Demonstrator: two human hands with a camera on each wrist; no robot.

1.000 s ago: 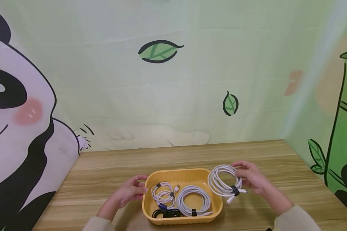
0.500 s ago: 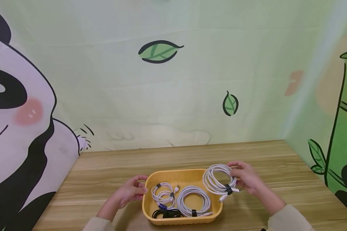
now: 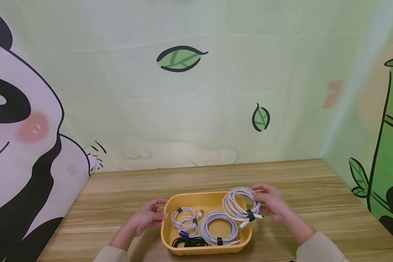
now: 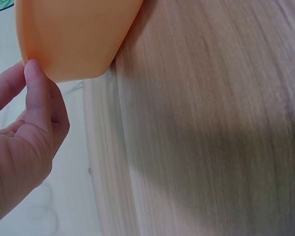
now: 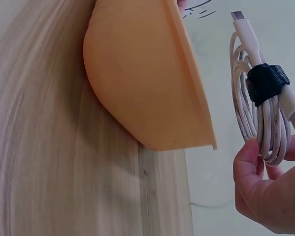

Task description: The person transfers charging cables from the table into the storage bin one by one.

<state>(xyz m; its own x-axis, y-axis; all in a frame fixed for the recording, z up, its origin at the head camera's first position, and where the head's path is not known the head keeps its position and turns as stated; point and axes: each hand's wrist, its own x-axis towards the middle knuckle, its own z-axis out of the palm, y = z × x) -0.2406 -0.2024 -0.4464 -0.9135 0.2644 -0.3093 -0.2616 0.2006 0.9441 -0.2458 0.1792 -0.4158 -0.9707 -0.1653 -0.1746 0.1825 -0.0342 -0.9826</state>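
In the head view my left hand [image 3: 145,218] holds the left edge of a yellow plastic tray [image 3: 198,198], thumb at the rim. The left wrist view shows that thumb [image 4: 33,71] against the tray's outer wall. My right hand [image 3: 274,203] pinches a coiled white cable [image 3: 228,206] at its right side, raised over the tray's right end. A black strap [image 5: 267,83] binds this coil, and two USB-C plugs stick out by it. Inside the tray lie a larger coiled white cable [image 3: 205,227], a thinner white USB cable [image 3: 174,219] and a black cable [image 3: 196,241].
The tray stands on a wood-grain table [image 3: 124,185] near its front. Behind the table hangs a pale green backdrop [image 3: 216,109] printed with a panda, leaves and bamboo.
My right hand has moved left with the coiled white cable, from beside the tray to over its right end. The left hand and the tray have stayed put.
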